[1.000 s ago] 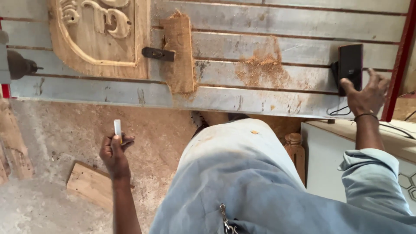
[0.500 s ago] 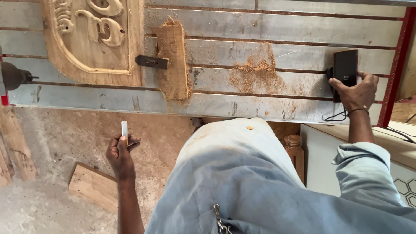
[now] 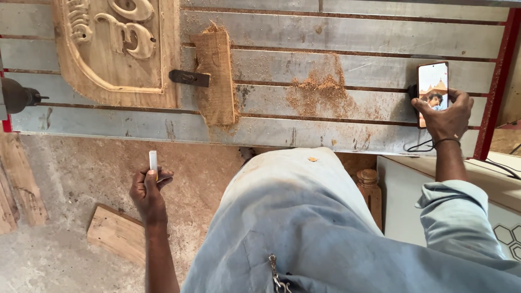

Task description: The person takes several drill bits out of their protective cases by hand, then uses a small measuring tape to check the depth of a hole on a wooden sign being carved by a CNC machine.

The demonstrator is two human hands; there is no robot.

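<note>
A: L hand [image 3: 146, 191] first?

B: Closed round a small white stick w/ yellowish band [image 3: 153, 163], chalk or marker prob. Gripped low, tip poking straight up past thumb, so clear of shirt. Hangs low at near left, over dusty floor, well apart from bench.

A: R hand [image 3: 446, 115]?

B: Wrapped round lower half of phone [image 3: 432, 87], far right of metal bed [image 3: 347, 38]. Screen lit, facing up, picture showing. Fingers at edges, so glass stays uncovered for reading. Black cable [image 3: 420, 145] trailing off near end, looks plugged in; prob why parked at that edge.

A: Further out?

B: Carved wooden panel [image 3: 116, 51] far left on bed, raised scrollwork inside oval border. Black clamp [image 3: 189, 78] touching its right edge, beside a rough wood block [image 3: 217, 76]; seems set to pin panel against sliding. Sawdust heap [image 3: 320, 89] between block & phone. Spindle motor [image 3: 19, 96] at left edge, off the panel. Loose board [image 3: 116, 233] flat on floor, near left, just below L hand.
</note>
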